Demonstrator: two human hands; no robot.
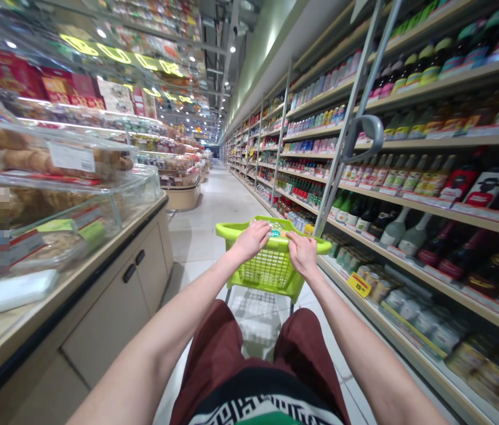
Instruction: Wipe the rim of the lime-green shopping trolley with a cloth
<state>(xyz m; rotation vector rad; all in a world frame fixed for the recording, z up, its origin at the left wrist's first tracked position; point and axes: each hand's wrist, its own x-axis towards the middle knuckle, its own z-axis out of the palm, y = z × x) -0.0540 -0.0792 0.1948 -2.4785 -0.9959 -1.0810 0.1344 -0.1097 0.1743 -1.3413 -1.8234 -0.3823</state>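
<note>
A lime-green shopping cart stands upright in the aisle directly in front of my body. On the left part of its handle lies my left hand, with its fingers bent over the green edge. My right hand grips the handle further right, fingers wrapped over it. A small gap with a printed label separates the two hands. Inside the basket, what it holds, if anything, is hard to make out.
Shelves of bottles and cans run along the right, with a ladder leaning there. At the left stands a glass-topped bakery counter. The tiled aisle stretches ahead, past another display stand.
</note>
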